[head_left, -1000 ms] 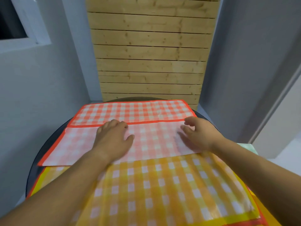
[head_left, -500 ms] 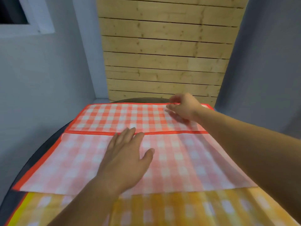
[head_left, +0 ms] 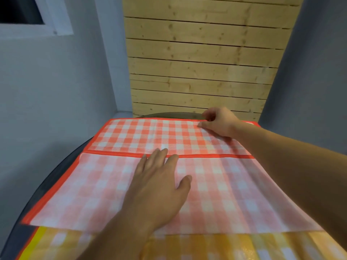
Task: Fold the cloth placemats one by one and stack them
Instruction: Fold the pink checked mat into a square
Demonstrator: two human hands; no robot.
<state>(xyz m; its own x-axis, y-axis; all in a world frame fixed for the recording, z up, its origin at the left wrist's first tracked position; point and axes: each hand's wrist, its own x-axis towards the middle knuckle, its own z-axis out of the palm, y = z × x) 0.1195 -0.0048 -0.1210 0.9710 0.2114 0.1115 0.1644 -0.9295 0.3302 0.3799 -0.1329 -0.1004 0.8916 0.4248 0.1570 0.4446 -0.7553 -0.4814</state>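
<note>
Right hand point(head_left: 219, 124) is reaching further back than a moment ago, pinching the far hem of the red placemat point(head_left: 150, 134), probably to fold it over. Left hand point(head_left: 159, 186) is lying flat, fingers straight, pinning the folded flap so nothing's sliding on the counter point(head_left: 56, 177), atop a yellow placemat point(head_left: 206, 246).

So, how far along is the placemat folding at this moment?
Done: the near part of the red placemat is folded over, its paler back facing up. In hand: the left hand presses that flap flat, and the right hand pinches the far edge. Left: finishing this fold, then the yellow placemat beneath; no folded stack is in view.
</note>
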